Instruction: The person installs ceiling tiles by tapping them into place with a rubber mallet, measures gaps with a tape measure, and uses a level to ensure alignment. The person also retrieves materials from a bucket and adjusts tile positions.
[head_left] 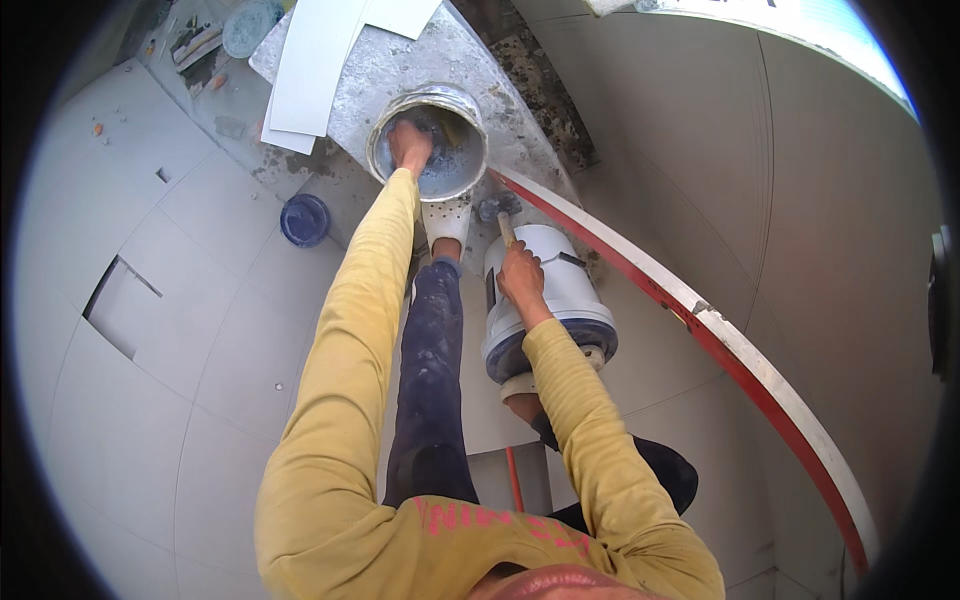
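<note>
Yellow shirt (420,545), then mallet (501,208) lengthwise forward, head farthest.

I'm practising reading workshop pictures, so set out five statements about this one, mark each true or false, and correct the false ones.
1. The left hand reaches inside the round bucket. True.
2. The right hand is empty. False: the right hand grips a short-handled tool.
3. The dark blue tub is to the left of the round bucket. True.
4. The long bar is plain green. False: the long bar is red and white.
5. The sleeves are pushed up above the elbows. False: the sleeves cover the forearms.
</note>
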